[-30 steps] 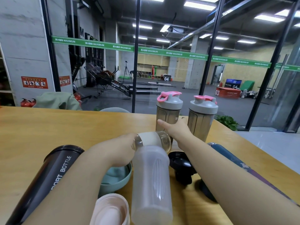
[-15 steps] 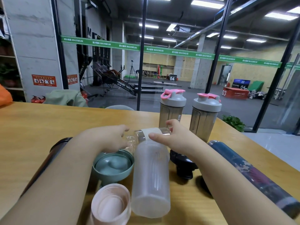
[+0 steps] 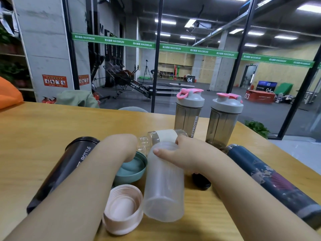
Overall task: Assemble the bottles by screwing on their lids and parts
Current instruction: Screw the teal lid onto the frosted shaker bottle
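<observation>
Right hand point(image 3: 189, 153) moved down since half second ago: fingers now curled over top of frosted bottle point(image 3: 164, 185), lying mid counter point(image 3: 43, 129). Left hand point(image 3: 127, 150) dipped to green lid point(image 3: 132, 170); fingers hidden, cannot tell if apart. Small clear bottle point(image 3: 161, 137) lies behind. Pink lid point(image 3: 122, 208) near front edge. Black bottle point(image 3: 69, 169) reads "BOTTLE". Grey shaker point(image 3: 188, 112) at far edge reads "MYPROTEIN". Green strip point(image 3: 199, 50) on glass reads "MAXIMUM".
</observation>
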### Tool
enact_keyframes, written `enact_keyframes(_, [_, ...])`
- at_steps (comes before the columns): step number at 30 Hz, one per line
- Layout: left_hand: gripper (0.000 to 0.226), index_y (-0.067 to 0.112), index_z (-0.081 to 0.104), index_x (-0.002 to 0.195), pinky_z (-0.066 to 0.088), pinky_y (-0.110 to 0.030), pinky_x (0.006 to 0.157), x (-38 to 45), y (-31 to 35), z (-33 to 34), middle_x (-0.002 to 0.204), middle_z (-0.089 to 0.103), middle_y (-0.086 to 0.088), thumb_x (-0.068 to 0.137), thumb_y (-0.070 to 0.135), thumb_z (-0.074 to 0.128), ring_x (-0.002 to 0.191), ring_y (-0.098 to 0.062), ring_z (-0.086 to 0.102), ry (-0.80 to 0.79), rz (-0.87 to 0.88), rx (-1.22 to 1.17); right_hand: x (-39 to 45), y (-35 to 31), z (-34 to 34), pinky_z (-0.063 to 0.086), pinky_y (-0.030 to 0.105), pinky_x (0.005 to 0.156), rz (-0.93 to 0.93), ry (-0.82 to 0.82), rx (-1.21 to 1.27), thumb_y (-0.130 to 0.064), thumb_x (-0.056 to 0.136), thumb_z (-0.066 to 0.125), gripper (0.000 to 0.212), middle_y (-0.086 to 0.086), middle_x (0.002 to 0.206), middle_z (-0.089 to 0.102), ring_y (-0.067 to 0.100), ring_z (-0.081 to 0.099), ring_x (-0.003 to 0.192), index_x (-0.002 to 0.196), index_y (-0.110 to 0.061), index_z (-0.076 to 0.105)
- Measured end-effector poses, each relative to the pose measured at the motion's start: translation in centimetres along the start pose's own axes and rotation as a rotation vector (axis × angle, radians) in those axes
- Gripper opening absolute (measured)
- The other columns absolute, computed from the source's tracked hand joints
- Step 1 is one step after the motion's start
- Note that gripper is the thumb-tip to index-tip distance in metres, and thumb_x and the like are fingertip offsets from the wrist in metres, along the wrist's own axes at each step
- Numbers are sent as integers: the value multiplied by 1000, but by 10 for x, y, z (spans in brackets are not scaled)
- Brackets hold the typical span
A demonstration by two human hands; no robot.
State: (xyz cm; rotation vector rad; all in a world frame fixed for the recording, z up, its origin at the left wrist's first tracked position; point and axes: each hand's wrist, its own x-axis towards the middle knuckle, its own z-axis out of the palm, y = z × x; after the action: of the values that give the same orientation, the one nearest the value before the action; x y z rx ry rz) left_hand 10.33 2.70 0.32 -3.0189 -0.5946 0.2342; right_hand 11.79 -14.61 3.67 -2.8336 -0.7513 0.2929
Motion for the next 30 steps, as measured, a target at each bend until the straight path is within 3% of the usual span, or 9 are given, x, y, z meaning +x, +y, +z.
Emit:
enact_keyframes(1, [30,8,62,111,46,-30,77,1,1,1,101,63,-7,87,-1,45,84,-25,54,7,-7,-5,-5,-3,-3,41,32,76,-22,-46,-10,-65,91,33,36,11,133,51,25,52,112,100,-34,48])
enact_keyframes(2, [30,8,62,111,46,-30,76,3,0,2,100,63,-7,87,-1,46,82,-25,53,15,-11,-14,-10,-5,-6,40,32,74,-48,-70,7,-60,95,28,31,12,133,51,25,51,110,100,-38,49])
enact_keyframes(5, [29,8,62,108,42,-28,71,5,0,3,87,56,-3,86,-1,47,77,-23,50,39,-11,-31,-16,-8,-9,39,35,87,-62,-74,-32,-56,98,26,53,11,137,46,30,44,123,134,-23,44])
enact_keyframes(12, [32,11,65,101,47,-30,70,4,-3,2,99,67,-6,81,-5,46,81,-23,58,108,12,-92,-9,-7,-6,42,33,74,9,-66,-49,-61,91,35,62,14,120,54,31,53,113,131,-15,43])
enact_keyframes(16, [27,15,66,102,41,-27,64,3,-4,1,94,63,-2,87,1,49,78,-24,53,119,29,-117,-12,-5,-11,41,36,95,10,-121,-15,-54,96,29,30,12,133,47,26,51,117,86,-30,46])
enact_keyframes(19, [23,16,65,102,38,-26,58,-1,-3,-3,86,58,0,90,3,50,74,-23,48,136,51,-138,-6,0,-7,51,37,89,51,-93,38,-64,87,40,58,10,119,57,29,67,90,122,-18,49])
enact_keyframes(22, [23,21,63,100,34,-21,52,-7,-2,-9,81,55,4,93,4,49,76,-19,49,131,74,-168,0,7,-6,53,38,87,71,-113,11,-73,79,44,78,8,109,65,22,72,74,129,-13,44])
enact_keyframes(26, [23,20,61,106,35,-22,54,-13,1,-19,100,59,1,95,6,47,85,-19,51,136,90,-183,0,17,-15,52,38,89,-6,-78,56,-75,77,47,71,1,102,66,16,72,72,115,-15,53])
enact_keyframes(30, [17,25,58,100,40,-27,71,-13,2,-23,110,61,-1,97,11,49,91,-20,54,132,98,-260,-2,26,-24,56,42,84,-116,7,151,-74,73,54,62,3,88,71,16,72,75,92,-16,61])
